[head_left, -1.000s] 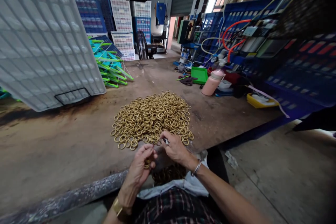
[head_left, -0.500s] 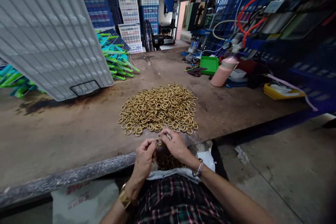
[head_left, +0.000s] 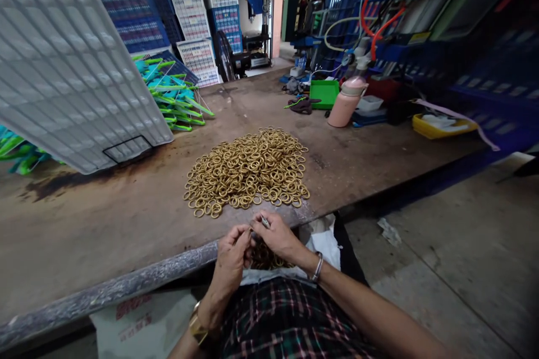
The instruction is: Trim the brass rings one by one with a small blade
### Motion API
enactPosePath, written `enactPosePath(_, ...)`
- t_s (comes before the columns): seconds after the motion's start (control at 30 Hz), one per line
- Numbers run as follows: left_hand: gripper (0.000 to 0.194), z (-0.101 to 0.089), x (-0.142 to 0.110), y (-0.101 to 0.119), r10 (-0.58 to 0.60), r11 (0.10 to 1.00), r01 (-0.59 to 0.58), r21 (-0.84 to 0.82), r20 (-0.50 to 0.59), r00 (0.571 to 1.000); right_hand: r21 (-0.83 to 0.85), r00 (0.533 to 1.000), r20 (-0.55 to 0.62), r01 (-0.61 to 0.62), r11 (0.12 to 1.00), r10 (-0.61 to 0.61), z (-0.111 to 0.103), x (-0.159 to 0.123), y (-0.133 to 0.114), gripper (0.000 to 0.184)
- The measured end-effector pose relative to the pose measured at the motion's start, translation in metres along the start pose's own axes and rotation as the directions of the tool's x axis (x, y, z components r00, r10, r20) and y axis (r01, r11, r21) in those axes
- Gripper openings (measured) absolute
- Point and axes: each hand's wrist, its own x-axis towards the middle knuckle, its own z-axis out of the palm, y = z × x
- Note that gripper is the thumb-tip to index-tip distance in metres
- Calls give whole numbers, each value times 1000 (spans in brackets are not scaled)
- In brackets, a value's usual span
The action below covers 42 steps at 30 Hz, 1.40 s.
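Observation:
Just past the table's front edge, my left hand (head_left: 232,249) is closed in a pinch, its fingertips touching those of my right hand. It holds a brass-coloured ring, now almost wholly covered by the fingers. My right hand (head_left: 278,235) is closed around a small grey metal tool (head_left: 265,221), whose exact kind I cannot make out; only a short piece shows above the thumb. Below both hands, more rings (head_left: 263,257) lie in a white bag (head_left: 327,247) on my lap. A heap of brass-coloured rings (head_left: 248,168) is on the table beyond my fingers.
The brown table (head_left: 126,224) has a plastic-wrapped front edge. At left a white ribbed crate (head_left: 84,67) stands tilted by green and turquoise plastic pieces (head_left: 177,95). A pink bottle (head_left: 343,106), a green tray (head_left: 324,94) and a yellow tray (head_left: 442,126) sit at right.
The ring between my hands was visible before and is now mostly covered as the fingertips have come together. The view has shifted slightly; the heap looks the same.

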Motion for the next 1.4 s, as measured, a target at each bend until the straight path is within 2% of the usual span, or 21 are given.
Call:
enactPosePath(0.23, 30, 1, -3, -5, 15, 1000, -13, -26, 65, 998, 29, 997, 71, -11, 1000, 9, -1, -6, 5, 16)
enactPosePath(0.53, 29, 0, -2, -7, -25, 986, 42, -159, 108, 994, 115, 994, 103, -36, 993, 24, -2, -5, 8, 19)
enactPosePath(0.6, 29, 1, -2, -7, -23, 986, 40, -164, 105, 994, 43, 998, 50, -26, 999, 24, -3, -6, 9, 20)
enactPosePath(0.67, 28, 1, -1, -6, -6, 986, 21, -167, 93, 996, -116, 1000, 3, 4, 993, -4, -4, -8, 10, 21)
enactPosePath(0.77, 27, 1, 0, -5, 29, 989, -17, -146, 78, 996, -365, 994, 87, 100, 926, -73, -4, -13, 13, 15)
enactPosePath(0.9, 27, 0, 1, -6, 37, 997, -33, -74, 57, 998, -563, 978, 191, 182, 806, -87, -1, -17, 14, 17)
enactPosePath(1.03, 28, -1, 0, -7, 47, 998, -46, -30, 41, 998, -618, 970, 229, 208, 758, -80, 1, -16, 12, 21)
enactPosePath(1.4, 28, -4, 3, -12, 79, 996, -80, 27, 22, 997, -706, 977, 212, 156, 691, -4, 2, -17, 9, 24)
